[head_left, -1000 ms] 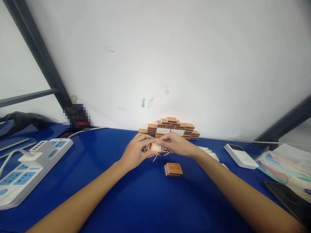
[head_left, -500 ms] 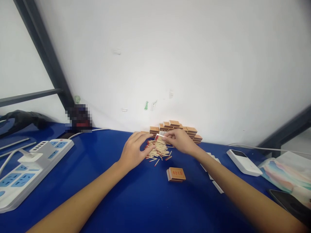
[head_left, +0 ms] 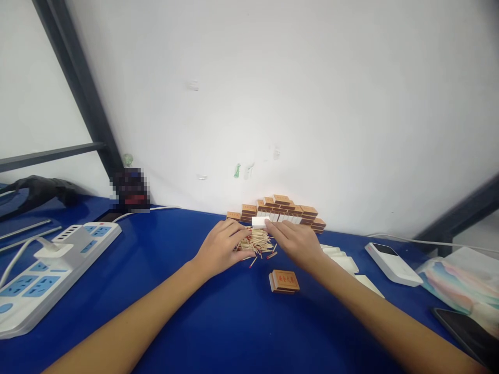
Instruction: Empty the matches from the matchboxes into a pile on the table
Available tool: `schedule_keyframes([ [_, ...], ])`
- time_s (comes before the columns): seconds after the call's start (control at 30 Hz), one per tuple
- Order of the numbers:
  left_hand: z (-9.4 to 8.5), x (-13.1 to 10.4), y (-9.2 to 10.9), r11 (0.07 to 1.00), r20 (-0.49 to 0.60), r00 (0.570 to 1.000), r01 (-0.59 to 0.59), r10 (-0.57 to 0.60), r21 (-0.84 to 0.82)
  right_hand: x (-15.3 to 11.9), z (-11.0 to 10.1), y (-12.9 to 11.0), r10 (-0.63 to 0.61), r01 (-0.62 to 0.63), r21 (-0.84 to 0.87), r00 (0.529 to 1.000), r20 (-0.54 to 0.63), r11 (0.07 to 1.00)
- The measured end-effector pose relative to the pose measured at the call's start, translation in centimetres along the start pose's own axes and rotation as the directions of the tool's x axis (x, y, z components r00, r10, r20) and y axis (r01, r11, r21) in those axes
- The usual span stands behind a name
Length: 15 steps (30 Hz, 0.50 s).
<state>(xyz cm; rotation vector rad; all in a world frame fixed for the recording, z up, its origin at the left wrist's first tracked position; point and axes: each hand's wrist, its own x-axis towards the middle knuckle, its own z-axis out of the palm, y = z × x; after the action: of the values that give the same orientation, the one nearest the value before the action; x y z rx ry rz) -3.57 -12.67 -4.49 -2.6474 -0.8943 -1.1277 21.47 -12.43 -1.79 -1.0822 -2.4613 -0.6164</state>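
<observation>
My right hand (head_left: 298,241) is closed on a small white matchbox tray (head_left: 259,223), gripping its right end above the back of a match pile. The tray's plain white outside faces me, so its inside is hidden. My left hand (head_left: 220,244) rests at the left side of the loose matches (head_left: 259,241), thumb and fingers apart and curved around the pile's edge. Nearer to me lie two stacked matchboxes (head_left: 286,279), orange on top. Behind the pile, many orange matchboxes (head_left: 281,199) are stacked against the wall, with white trays (head_left: 288,218) leaning in front.
More white trays (head_left: 366,284) lie beside my right forearm. Farther right are a white device (head_left: 393,265), a pastel-coloured packet (head_left: 452,280) and a dark phone (head_left: 463,332). A white power strip (head_left: 58,280) with plugs lies on the left of the blue table (head_left: 218,322).
The tray in my right hand has tipped over; matches showed in it before, now its white outside does. My left hand has moved slightly down and closer around the pile.
</observation>
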Motion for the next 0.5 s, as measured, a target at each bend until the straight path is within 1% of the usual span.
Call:
schedule_keyframes([
  [0.03,0.0,0.0,0.0,1.0,0.011,1.0,-0.005,0.005,0.004,-0.2,-0.4,0.0,0.021,-0.02,0.03,1.0,-0.013,0.999],
  [0.1,0.0,0.0,-0.1,1.0,0.03,1.0,-0.007,0.007,0.008,-0.4,-1.7,0.4,0.141,-0.135,0.106,0.989,-0.045,0.985],
  [0.13,0.0,-0.1,-0.1,1.0,0.034,0.999,-0.006,0.005,0.008,-0.6,-2.5,0.8,0.23,-0.219,0.15,0.971,-0.058,0.964],
  [0.17,0.0,-0.1,-0.1,1.0,0.035,0.999,-0.004,0.004,0.007,-0.8,-3.4,1.4,0.326,-0.31,0.202,0.944,-0.053,0.929],
  [0.2,0.1,-0.1,-0.1,1.0,0.034,0.999,-0.001,0.001,0.006,-1.1,-4.3,2.3,0.417,-0.398,0.257,0.909,-0.023,0.881],
  [0.23,0.2,-0.2,-0.1,1.0,0.036,0.999,0.0,0.0,0.004,-1.5,-5.3,3.4,0.48,-0.47,0.325,0.876,0.053,0.821],
  [0.27,0.3,-0.2,-0.1,1.0,0.04,0.999,0.0,0.0,0.001,-2.1,-6.2,4.7,0.511,-0.536,0.392,0.841,0.177,0.748],
  [0.33,0.4,-0.2,0.1,1.0,0.055,0.998,-0.005,0.006,-0.017,-3.9,-7.7,7.6,0.503,-0.658,0.459,0.753,0.424,0.597],
  [0.37,0.5,-0.1,0.3,0.999,0.06,0.998,-0.006,0.008,-0.032,-5.1,-8.3,9.0,0.481,-0.698,0.455,0.713,0.51,0.553],
  [0.4,0.5,-0.1,0.7,0.999,0.063,0.998,-0.004,0.007,-0.051,-6.3,-8.8,10.4,0.466,-0.725,0.435,0.682,0.564,0.534],
  [0.43,0.4,0.0,1.1,0.997,0.065,0.998,0.002,0.003,-0.073,-7.6,-9.1,11.5,0.469,-0.739,0.417,0.664,0.582,0.528],
  [0.5,0.4,0.2,2.1,0.992,0.066,0.998,0.024,-0.016,-0.122,-10.1,-9.7,13.2,0.475,-0.752,0.39,0.646,0.597,0.531],
])
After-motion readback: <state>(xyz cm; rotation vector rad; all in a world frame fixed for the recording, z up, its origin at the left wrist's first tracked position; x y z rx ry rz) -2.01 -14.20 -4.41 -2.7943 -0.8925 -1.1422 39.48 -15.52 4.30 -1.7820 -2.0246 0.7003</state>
